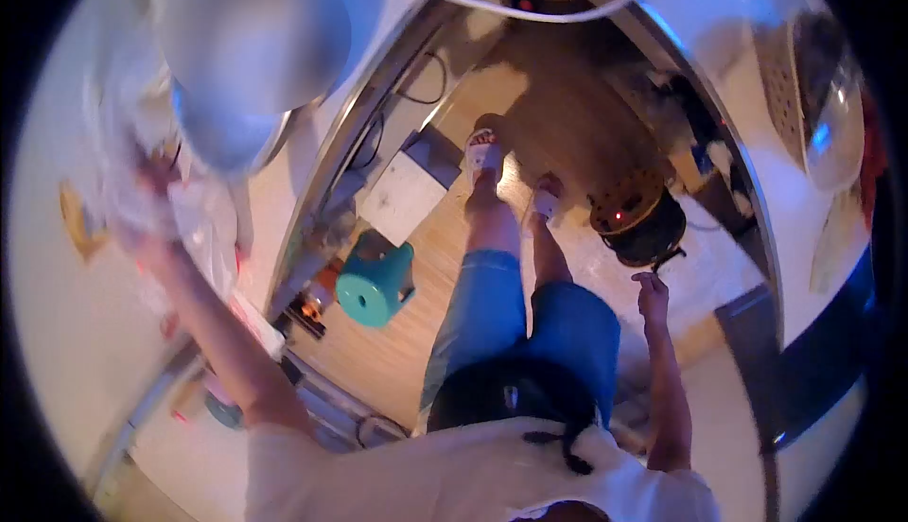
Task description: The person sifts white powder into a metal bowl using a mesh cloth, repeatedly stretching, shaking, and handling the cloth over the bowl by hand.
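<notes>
My left hand (151,202) is on the left over the white surface, among crumpled clear plastic bags (203,215). It appears closed on a plastic bag, though motion blur and the film hide the fingers. Just above it is a large, shiny, rounded metal vessel (255,40), blurred. Low on the right, my right hand (651,297) is closed, its fingertips at the thin black handle (670,259) of a round dark appliance (641,224). That appliance has a brownish top with holes and a small red light. The exact grip on the handle is too small to make out.
A teal stool (374,286) and a white box (405,196) are on the wood-look floor by my feet. Counters with metal edges (331,153) surround me. At the upper right is a perforated metal vessel (804,96). A white cable (530,13) crosses the top.
</notes>
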The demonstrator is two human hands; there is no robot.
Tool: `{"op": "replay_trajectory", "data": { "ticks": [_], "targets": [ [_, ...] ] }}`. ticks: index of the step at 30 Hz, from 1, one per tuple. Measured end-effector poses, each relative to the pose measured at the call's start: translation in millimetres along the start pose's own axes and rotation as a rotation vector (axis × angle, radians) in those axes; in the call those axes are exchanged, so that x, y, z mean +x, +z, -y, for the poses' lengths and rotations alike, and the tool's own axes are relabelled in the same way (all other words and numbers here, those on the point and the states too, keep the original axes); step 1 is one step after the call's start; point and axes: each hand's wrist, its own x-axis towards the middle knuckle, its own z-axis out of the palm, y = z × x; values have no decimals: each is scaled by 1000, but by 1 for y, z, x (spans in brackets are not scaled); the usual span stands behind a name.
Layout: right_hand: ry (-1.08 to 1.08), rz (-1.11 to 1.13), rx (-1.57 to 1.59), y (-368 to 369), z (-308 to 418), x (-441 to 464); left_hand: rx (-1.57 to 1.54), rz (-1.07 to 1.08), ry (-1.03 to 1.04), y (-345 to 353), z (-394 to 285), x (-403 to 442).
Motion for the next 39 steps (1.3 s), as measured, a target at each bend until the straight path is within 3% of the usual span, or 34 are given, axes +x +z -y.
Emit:
{"op": "replay_trajectory", "data": {
  "ticks": [3,4,7,8,12,14,16,17,18,20,23,26,29,32,35,38,39],
  "targets": [
    [-76,30,106,2,45,11,-8,127,-79,2,10,3],
    [-195,53,91,-2,55,15,0,137,-33,0,13,2],
    [-281,72,16,-12,125,-18,18,143,85,-9,13,6],
    [-169,50,33,-14,132,-21,25,135,116,-11,12,4],
    [-200,200,171,-9,193,-68,-2,191,191,-9,14,2],
    [-325,326,206,-2,245,-104,-189,153,91,4,25,2],
    [-552,439,206,8,306,-131,251,-551,274,35,37,3],
    [-759,443,150,21,348,-151,107,-382,187,33,38,-2],
    [-826,506,169,32,380,-156,-19,-196,95,29,34,0],
    [-1005,568,173,74,447,-169,113,-532,-67,36,29,8],
    [-871,771,215,136,515,-187,-178,-211,-205,8,14,9],
    [-861,807,139,169,544,-196,127,-453,-221,22,4,13],
    [-862,738,-4,182,568,-202,291,-583,-65,38,-7,16],
    [-833,763,-108,201,588,-184,608,-622,-62,14,-11,29],
    [-976,770,-185,210,590,-167,548,-664,-59,-7,3,21],
    [-995,760,-390,219,590,-157,360,-814,239,9,16,29],
    [-1080,767,-412,220,588,-147,371,-785,247,6,21,27]
  ]
}}
